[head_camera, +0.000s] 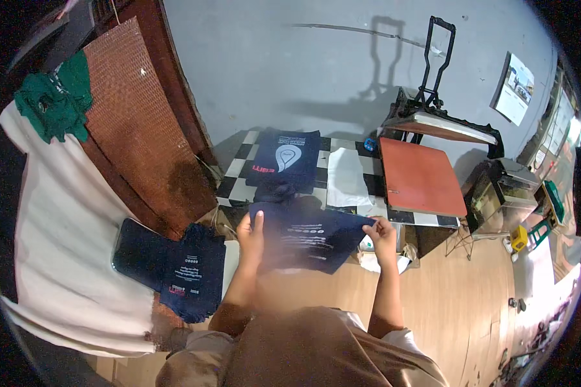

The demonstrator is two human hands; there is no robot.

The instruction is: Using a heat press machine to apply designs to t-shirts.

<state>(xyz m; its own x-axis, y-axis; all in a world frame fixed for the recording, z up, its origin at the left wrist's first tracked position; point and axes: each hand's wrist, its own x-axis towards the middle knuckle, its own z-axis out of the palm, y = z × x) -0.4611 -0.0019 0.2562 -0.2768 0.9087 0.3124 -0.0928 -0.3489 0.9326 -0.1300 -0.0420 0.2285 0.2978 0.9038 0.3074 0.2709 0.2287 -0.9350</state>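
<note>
A dark navy printed cloth piece (314,242) is stretched between my two hands. My left hand (252,237) grips its left edge, thumb on top. At its upper right corner, my right hand (381,232) pinches the fabric. Beyond it, on a black-and-white checkered table, lies another navy cloth stack (290,157) with a white and red print, with bunched dark fabric at its near edge. A white cloth or paper (347,179) rests to the right of that stack. Left of my left arm, more printed navy pieces (193,271) lie in a pile beside a dark rounded board (138,254).
An orange-red flat board (421,176) covers the table's right side, below a heat-press-like frame with a tall black handle (435,58). A small blue device (369,144) sits near the wall. A glass tank (501,196) stands right; white fabric (72,227) drapes at left.
</note>
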